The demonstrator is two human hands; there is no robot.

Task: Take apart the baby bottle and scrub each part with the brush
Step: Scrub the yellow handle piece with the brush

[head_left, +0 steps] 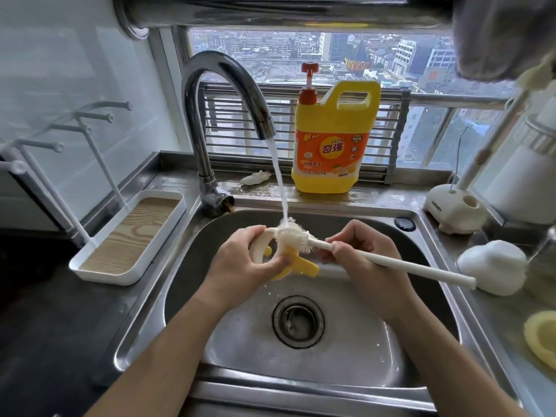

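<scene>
Fingers (346, 245) over steel sink (188, 266), window (270, 52) behind

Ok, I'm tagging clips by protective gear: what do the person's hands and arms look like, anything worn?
Both are bare. The left hand and right hand have no gloves, and no rings show. The left forearm and right forearm show no sleeve, watch or bracelet down to the frame's lower edge.

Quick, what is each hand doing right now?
Left hand: closed, holding the banana-shaped piece.
Right hand: closed, gripping the brush by its handle.
</scene>
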